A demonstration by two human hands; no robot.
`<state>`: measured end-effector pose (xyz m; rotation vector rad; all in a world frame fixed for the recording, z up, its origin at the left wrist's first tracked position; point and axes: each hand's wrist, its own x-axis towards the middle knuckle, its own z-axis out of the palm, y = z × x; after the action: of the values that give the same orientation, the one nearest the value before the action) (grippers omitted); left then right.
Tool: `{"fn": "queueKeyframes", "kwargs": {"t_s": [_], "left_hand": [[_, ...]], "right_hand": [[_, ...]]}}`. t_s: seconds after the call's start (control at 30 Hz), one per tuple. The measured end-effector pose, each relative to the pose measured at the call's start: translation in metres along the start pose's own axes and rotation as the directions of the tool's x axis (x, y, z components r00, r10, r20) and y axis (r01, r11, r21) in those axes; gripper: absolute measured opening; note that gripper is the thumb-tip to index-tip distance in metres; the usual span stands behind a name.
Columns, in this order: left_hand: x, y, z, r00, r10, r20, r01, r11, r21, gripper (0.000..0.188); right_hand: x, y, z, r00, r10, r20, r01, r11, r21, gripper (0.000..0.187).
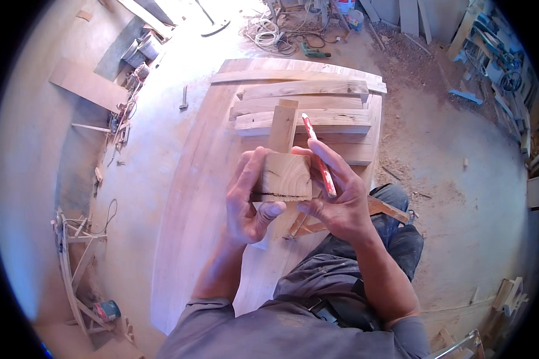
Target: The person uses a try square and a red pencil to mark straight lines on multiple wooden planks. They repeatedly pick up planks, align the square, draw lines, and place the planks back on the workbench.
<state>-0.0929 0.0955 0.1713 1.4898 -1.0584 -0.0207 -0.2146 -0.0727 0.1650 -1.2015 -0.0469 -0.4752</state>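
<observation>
Between my two hands I hold a square wooden beam point(286, 173), its cut end turned toward me and its length reaching away over the boards. A dark crack runs across the lower part of that end. My left hand point(245, 194) is closed on the beam's left side, thumb near its lower edge. My right hand point(341, 197) grips the right side, and a red and white carpenter's pencil point(319, 157) sits between its fingers. Beyond the beam, several wooden beams point(305, 118) lie side by side on a wide wooden panel point(191, 197).
A wooden tool or frame point(380, 207) lies beside my knee. On the floor are a hammer point(184, 97), a green power tool point(315, 51) and coiled cable point(269, 33). Wood offcuts and tools line the right wall; buckets point(142, 49) stand at the left. Sawdust covers the floor right of the panel.
</observation>
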Motion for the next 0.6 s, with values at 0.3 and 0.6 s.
{"fn": "queueKeyframes", "kwargs": {"t_s": [0.3, 0.6], "left_hand": [[-0.005, -0.031, 0.0, 1.0, 0.008, 0.026, -0.004, 0.987, -0.158, 0.102], [0.031, -0.04, 0.014, 0.96, -0.114, 0.256, 0.184, 0.945, -0.269, 0.091]], "right_hand": [[0.0, 0.002, 0.001, 0.997, -0.014, -0.082, 0.008, 0.997, -0.078, 0.098], [-0.003, -0.005, -0.006, 0.967, 0.016, -0.254, -0.084, 0.962, -0.258, 0.085]]}}
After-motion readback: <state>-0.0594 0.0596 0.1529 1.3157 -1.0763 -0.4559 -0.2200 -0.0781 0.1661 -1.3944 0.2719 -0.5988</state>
